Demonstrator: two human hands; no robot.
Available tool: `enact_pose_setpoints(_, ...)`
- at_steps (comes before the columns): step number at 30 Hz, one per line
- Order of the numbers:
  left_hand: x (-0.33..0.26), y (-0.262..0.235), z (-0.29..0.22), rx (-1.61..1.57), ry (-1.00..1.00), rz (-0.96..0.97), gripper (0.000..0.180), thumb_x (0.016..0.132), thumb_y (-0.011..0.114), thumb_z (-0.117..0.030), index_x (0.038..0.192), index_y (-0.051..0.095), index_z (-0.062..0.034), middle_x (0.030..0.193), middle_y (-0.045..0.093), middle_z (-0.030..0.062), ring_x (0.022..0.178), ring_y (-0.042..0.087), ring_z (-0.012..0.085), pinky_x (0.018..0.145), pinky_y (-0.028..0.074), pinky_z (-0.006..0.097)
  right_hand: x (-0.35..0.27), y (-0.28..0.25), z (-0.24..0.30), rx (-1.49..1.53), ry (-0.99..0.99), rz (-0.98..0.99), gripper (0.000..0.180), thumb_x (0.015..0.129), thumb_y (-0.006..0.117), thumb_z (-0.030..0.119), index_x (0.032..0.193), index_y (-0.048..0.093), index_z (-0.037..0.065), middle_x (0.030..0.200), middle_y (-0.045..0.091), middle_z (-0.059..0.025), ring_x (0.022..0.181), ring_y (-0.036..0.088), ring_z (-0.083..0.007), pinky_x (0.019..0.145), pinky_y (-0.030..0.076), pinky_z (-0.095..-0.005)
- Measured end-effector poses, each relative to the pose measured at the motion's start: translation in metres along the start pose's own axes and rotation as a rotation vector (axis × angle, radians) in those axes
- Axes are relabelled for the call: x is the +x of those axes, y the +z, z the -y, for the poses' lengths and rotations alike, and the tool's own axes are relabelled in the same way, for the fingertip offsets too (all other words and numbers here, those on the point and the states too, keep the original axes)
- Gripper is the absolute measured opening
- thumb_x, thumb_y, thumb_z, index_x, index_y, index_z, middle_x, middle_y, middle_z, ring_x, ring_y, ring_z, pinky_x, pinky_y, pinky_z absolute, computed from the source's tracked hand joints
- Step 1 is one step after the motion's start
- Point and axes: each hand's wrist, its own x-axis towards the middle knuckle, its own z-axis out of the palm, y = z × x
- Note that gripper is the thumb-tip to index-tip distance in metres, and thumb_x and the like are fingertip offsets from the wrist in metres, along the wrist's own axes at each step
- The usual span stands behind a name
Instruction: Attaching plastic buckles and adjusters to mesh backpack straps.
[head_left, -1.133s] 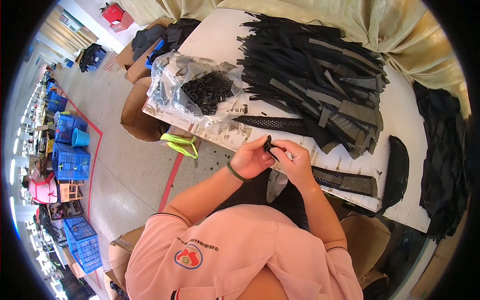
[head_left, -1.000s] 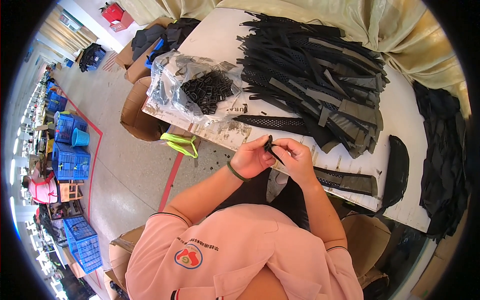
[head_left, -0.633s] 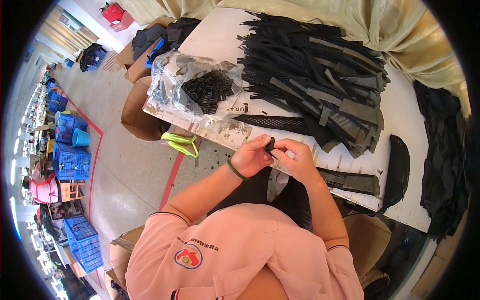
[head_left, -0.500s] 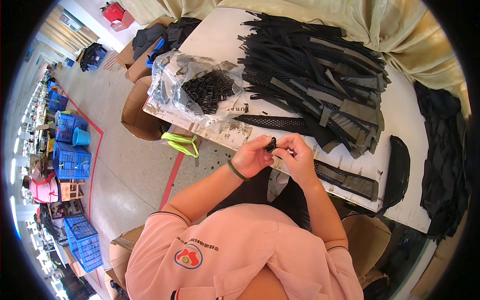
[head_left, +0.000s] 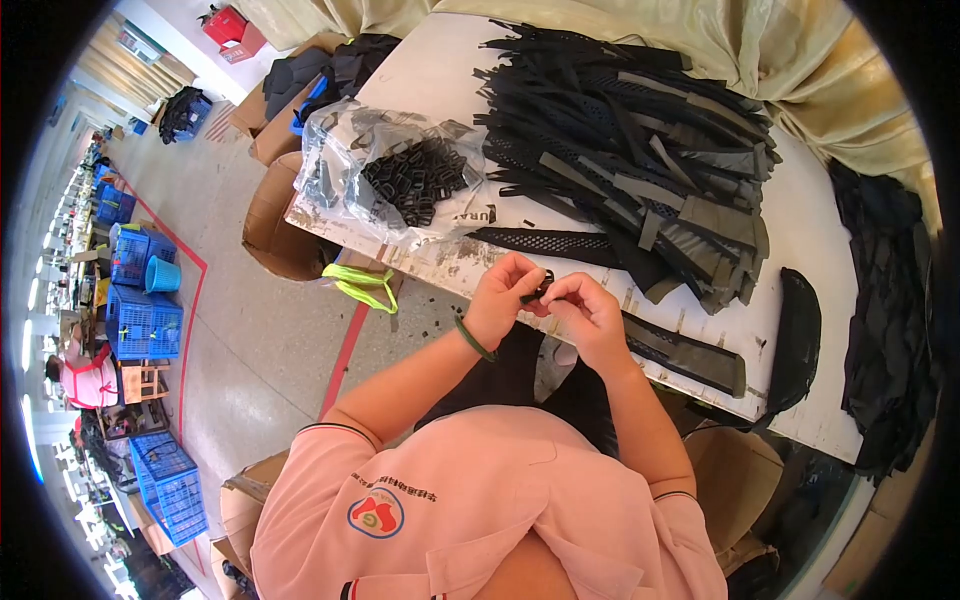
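Close together over the table's front edge, both my hands work at a small black plastic buckle [head_left: 546, 284]. My left hand [head_left: 503, 298] pinches the buckle between thumb and fingers. My right hand [head_left: 588, 312] is closed at the buckle's right side, its fingertips pinching the narrow end of a black mesh strap [head_left: 690, 358]. The strap emerges behind that hand and runs right along the table edge, with a grey section near its far end. Fingers partly hide where strap and buckle meet. Many similar buckles [head_left: 420, 175] lie in a clear plastic bag [head_left: 335, 150].
A large pile of black and grey straps [head_left: 620, 150] covers the back of the white table [head_left: 420, 65]. One mesh strap [head_left: 545, 243] lies before it. A curved black piece [head_left: 796, 335] rests at right, beside hanging dark fabric [head_left: 885, 330]. A cardboard box [head_left: 275, 225] stands left.
My left hand has turned, its fingers now more curled around the buckle. The strap has shifted slightly left with my right hand, which stays close to the buckle.
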Motion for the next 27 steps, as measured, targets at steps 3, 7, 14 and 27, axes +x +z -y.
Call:
enact_pose_setpoints(3, 0.001, -0.003, 0.005, 0.092, 0.085, 0.028, 0.012, 0.095, 0.057, -0.016, 0.093, 0.053, -0.0050, 0.078, 0.060, 0.0030, 0.064, 0.059, 0.0084, 0.056, 0.052, 0.024, -0.001, 0.002, 0.002, 0.109, 0.042, 0.002, 0.008, 0.087, 0.060, -0.004, 0.094, 0.059, -0.001, 0.096, 0.061, -0.0044, 0.084, 0.060, -0.0093, 0.078, 0.051, -0.0246)
enact_pose_setpoints(7, -0.003, 0.009, -0.008, -0.085, -0.007, -0.043, 0.012, 0.094, 0.058, -0.015, 0.091, 0.053, -0.0052, 0.077, 0.060, 0.0021, 0.065, 0.060, 0.0082, 0.060, 0.054, 0.025, 0.000, 0.011, 0.009, -0.078, -0.094, -0.100, 0.015, 0.083, 0.062, -0.006, 0.097, 0.062, 0.000, 0.095, 0.061, -0.0063, 0.081, 0.062, -0.0121, 0.073, 0.052, -0.0257)
enact_pose_setpoints(14, -0.003, 0.010, -0.006, -0.084, 0.006, -0.053, 0.014, 0.092, 0.061, -0.015, 0.089, 0.053, -0.0052, 0.079, 0.060, 0.0021, 0.066, 0.059, 0.0075, 0.057, 0.053, 0.023, 0.001, 0.018, 0.003, -0.677, -0.436, -0.251, 0.019, 0.072, 0.071, -0.004, 0.089, 0.068, 0.005, 0.076, 0.056, -0.0069, 0.068, 0.056, -0.0204, 0.061, 0.047, -0.0296)
enact_pose_setpoints(27, -0.008, 0.013, -0.017, 0.052, 0.144, -0.040, 0.007, 0.091, 0.062, -0.009, 0.087, 0.057, -0.0052, 0.081, 0.061, -0.0013, 0.071, 0.054, 0.0037, 0.065, 0.046, 0.019, -0.005, 0.004, 0.003, -0.054, 0.114, -0.155, 0.016, 0.079, 0.072, 0.007, 0.072, 0.059, 0.004, 0.070, 0.047, 0.0077, 0.064, 0.042, -0.0022, 0.056, 0.032, -0.0200)
